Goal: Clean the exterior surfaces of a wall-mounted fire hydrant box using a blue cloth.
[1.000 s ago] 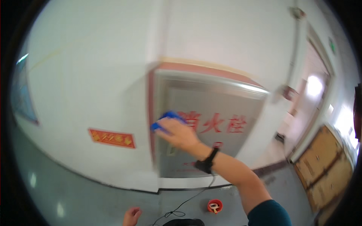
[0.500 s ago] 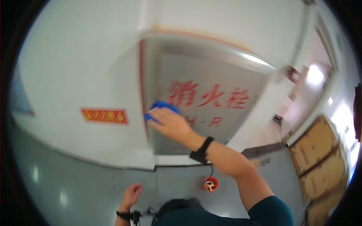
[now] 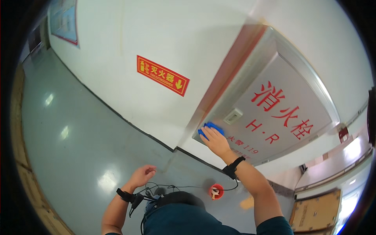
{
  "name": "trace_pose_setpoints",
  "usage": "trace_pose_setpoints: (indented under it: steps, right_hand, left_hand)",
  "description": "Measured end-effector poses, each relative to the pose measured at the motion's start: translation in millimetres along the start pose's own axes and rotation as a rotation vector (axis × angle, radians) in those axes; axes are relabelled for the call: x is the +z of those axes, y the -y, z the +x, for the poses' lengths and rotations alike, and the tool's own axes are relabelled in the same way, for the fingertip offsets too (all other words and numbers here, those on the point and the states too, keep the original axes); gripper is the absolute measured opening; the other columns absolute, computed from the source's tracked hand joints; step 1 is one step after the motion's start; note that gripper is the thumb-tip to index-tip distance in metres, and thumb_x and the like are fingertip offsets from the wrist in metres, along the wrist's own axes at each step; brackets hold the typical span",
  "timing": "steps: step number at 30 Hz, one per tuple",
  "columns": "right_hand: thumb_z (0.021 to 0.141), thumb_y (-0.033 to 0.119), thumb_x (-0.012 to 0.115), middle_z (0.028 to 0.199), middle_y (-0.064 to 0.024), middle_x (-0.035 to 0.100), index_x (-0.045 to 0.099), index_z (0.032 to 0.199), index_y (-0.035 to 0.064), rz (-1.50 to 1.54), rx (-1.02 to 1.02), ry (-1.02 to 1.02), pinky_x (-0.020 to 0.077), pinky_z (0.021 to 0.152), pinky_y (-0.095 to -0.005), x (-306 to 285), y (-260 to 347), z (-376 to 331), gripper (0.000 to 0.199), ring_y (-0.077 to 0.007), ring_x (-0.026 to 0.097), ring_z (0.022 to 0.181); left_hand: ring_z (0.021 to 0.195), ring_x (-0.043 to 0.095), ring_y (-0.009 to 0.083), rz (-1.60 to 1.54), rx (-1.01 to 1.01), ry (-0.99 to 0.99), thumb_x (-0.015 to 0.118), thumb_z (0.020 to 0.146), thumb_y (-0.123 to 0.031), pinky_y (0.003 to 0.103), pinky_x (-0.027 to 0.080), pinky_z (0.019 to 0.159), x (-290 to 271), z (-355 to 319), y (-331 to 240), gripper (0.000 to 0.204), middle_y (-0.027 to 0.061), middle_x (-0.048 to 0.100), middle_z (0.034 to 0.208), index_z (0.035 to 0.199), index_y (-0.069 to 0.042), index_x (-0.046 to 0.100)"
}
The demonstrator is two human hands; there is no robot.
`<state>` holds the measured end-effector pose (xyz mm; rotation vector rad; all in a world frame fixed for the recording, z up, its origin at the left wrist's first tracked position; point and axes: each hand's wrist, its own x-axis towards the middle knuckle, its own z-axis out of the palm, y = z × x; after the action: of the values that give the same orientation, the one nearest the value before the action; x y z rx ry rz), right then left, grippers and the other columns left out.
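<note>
Blue cloth (image 3: 209, 128) sits bunched under your right hand (image 3: 215, 141), which presses it flat against the grey metal cabinet door (image 3: 274, 105) near the door's lower left corner; your fingers (image 3: 206, 133) lie spread over the cloth rather than curled around it, so it is pinned by the palm and fingers, with a fold of it showing past the fingertips. Just up and to the right of the cloth is a small pale recessed latch (image 3: 233, 116) set into the door, close to the cloth but not touching it. Red characters and letters are painted across the door's face. A dark band (image 3: 232, 168) wraps your right wrist. Your left hand (image 3: 143, 175) hangs low and well apart from the door, fingers loosely curled with nothing in them, a dark strap (image 3: 124, 195) on its wrist and thin black cables (image 3: 172, 186) trailing beside it. Below your right forearm a small red round object (image 3: 215, 191) lies on the grey floor (image 3: 70, 129). On the white wall (image 3: 156, 39) left of the cabinet hangs a red rectangular sign (image 3: 163, 75) with yellow marks.
</note>
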<state>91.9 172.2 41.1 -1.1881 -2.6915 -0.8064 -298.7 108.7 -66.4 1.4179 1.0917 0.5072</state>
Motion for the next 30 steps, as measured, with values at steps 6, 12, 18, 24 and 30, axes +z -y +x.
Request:
trace_pose_setpoints:
  steps: [6, 12, 18, 24, 30]
  right_hand:
    - [0.083, 0.014, 0.057, 0.127, -0.0149, 0.059, 0.063, 0.109, 0.005, 0.091, -0.041, 0.04, 0.0405, 0.106, -0.0411, 39, 17, -16, 0.029, -0.0279, 0.054, 0.121]
    - [0.082, 0.015, 0.057, 0.123, -0.0137, 0.06, 0.063, 0.109, 0.0052, 0.045, -0.086, 0.078, 0.0387, 0.106, -0.0405, 24, 6, 1, 0.03, -0.0268, 0.054, 0.12]
    - [0.084, 0.017, 0.056, 0.128, -0.0133, 0.057, 0.063, 0.112, 0.0046, -0.096, -0.129, 0.075, 0.033, 0.111, -0.0419, -12, -10, 22, 0.032, -0.0269, 0.05, 0.124]
    - [0.083, 0.017, 0.057, 0.131, -0.0133, 0.056, 0.063, 0.113, 0.0063, -0.121, -0.087, 0.082, 0.0344, 0.111, -0.0406, -59, -27, 10, 0.032, -0.0269, 0.05, 0.125]
    - [0.084, 0.016, 0.057, 0.133, -0.013, 0.055, 0.061, 0.115, 0.0073, -0.119, -0.062, 0.109, 0.0365, 0.11, -0.0386, -75, -42, -36, 0.033, -0.026, 0.051, 0.124]
  left_hand:
    - [0.094, 0.065, 0.0163, -0.022, -0.001, -0.08, 0.061, 0.093, -0.018, 0.03, 0.051, 0.085, -5, -15, 10, 0.031, 0.0082, 0.069, 0.105, 0.121, -0.003, 0.061]
    - [0.094, 0.064, 0.0155, -0.071, 0.0, -0.077, 0.061, 0.092, -0.017, 0.029, 0.051, 0.084, -5, -15, 27, 0.031, 0.0076, 0.069, 0.103, 0.12, -0.003, 0.061]
    - [0.093, 0.065, 0.0153, -0.123, -0.012, -0.063, 0.061, 0.092, -0.014, 0.029, 0.051, 0.083, -3, -10, 31, 0.03, 0.0079, 0.069, 0.103, 0.12, -0.003, 0.061]
    - [0.095, 0.065, 0.0156, -0.024, -0.008, -0.041, 0.061, 0.092, -0.013, 0.029, 0.051, 0.085, -2, -1, 8, 0.029, 0.0084, 0.069, 0.104, 0.119, -0.002, 0.061]
    - [0.097, 0.065, 0.0162, 0.092, 0.04, -0.011, 0.061, 0.093, -0.014, 0.03, 0.051, 0.087, 4, 8, -12, 0.028, 0.0088, 0.069, 0.105, 0.119, -0.002, 0.062]
